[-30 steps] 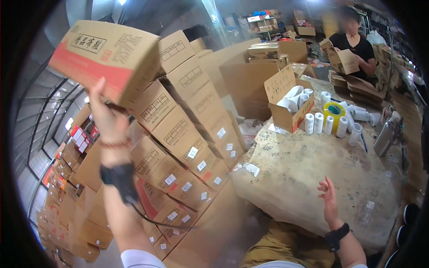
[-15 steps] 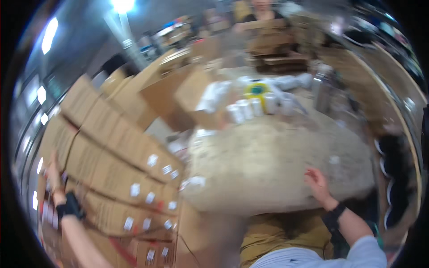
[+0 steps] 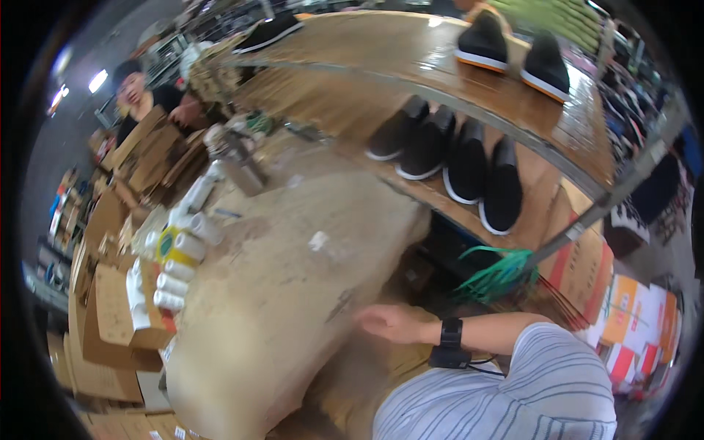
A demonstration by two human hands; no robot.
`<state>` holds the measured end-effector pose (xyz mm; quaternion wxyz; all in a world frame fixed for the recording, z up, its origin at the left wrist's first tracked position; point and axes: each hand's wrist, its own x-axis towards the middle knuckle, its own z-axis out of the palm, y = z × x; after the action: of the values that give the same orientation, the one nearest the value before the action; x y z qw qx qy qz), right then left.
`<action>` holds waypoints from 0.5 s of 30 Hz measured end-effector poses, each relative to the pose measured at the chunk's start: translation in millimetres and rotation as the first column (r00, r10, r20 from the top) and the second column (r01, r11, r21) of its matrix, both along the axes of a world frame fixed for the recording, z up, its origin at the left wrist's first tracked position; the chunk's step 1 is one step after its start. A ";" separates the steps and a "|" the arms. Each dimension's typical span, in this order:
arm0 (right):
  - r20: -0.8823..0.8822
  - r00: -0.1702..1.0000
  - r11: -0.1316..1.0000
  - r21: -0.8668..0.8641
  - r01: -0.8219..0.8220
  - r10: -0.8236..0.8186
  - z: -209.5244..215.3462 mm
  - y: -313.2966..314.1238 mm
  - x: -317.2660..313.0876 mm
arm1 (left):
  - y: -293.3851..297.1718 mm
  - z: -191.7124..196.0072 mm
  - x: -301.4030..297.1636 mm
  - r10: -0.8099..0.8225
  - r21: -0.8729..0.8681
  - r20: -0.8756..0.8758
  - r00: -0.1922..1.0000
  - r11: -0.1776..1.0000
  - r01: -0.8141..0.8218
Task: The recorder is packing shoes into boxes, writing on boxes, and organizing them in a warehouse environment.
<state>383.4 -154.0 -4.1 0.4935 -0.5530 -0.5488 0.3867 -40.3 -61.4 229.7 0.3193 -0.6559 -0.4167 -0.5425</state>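
Note:
My right hand hovers by the near edge of a worn beige-covered table, with a black band on the wrist. It is smeared by motion, so its finger pose is unclear, and no held thing shows. My left hand is out of view. Across the table stand several white rolls, a yellow-and-green tape roll and a grey metal flask. Black slip-on shoes with white soles sit on the lower rack shelf to the right.
A two-level rack with a metal frame holds more black shoes on top. Green straps hang from its post. Open cardboard boxes line the left. A co-worker is behind cardboard at far left. Stacked cartons stand right.
The view has swung right toward the shoe rack. My left hand, earlier at the stacked cartons, has gone out of view. My right hand is now nearer my body.

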 end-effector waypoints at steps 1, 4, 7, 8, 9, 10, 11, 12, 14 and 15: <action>0.003 1.000 1.000 -0.016 0.013 -0.013 0.8 -11.9 3.0 | 9.3 -27.7 32.0 -0.181 -0.163 -0.011 0.983 0.971 0.177; 0.004 0.996 0.996 -0.036 0.086 -0.086 -0.4 -51.0 20.1 | 13.6 -105.4 120.8 -0.647 -0.862 0.152 0.747 0.283 0.420; 0.030 0.982 0.980 -0.067 0.187 -0.186 -6.0 -105.2 43.2 | -21.6 -119.1 236.5 -0.961 -0.976 0.212 0.179 -0.198 0.095; 0.062 0.966 0.962 -0.096 0.255 -0.250 -9.4 -121.3 55.7 | -33.8 -126.0 266.7 -0.970 -0.972 0.234 0.071 -0.234 0.004; 0.043 0.935 0.920 -0.170 0.353 -0.351 -11.2 -142.5 67.3 | -47.2 -129.5 288.9 -0.959 -0.959 0.282 0.042 -0.282 0.004; -0.003 0.883 0.869 -0.180 0.461 -0.469 -17.6 -164.9 77.8 | -60.4 -132.2 309.8 -0.945 -0.945 0.327 0.011 -0.327 -0.001; -0.101 0.837 0.827 -0.256 0.500 -0.538 -24.5 -182.4 82.6 | -70.3 -132.5 321.8 -0.945 -0.945 0.327 0.004 -0.327 -0.003; -0.195 0.779 0.787 -0.333 0.519 -0.596 -30.9 -193.9 86.1 | -78.3 -131.8 331.4 -0.947 -0.944 0.320 -0.028 -0.321 0.081; -0.207 0.775 0.786 -0.347 0.513 -0.597 -41.1 -203.3 85.3 | -87.9 -135.0 334.8 -0.951 -0.936 0.308 -0.027 -0.308 0.171; -0.217 0.770 0.783 -0.359 0.509 -0.600 -46.1 -201.2 82.8 | -89.6 -137.6 333.6 -0.946 -0.934 0.318 -0.060 -0.323 0.152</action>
<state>466.2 -355.2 -50.2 0.5851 -0.6848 -0.2114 0.3795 293.3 -151.0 92.1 -0.3825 -0.9215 0.0602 0.0286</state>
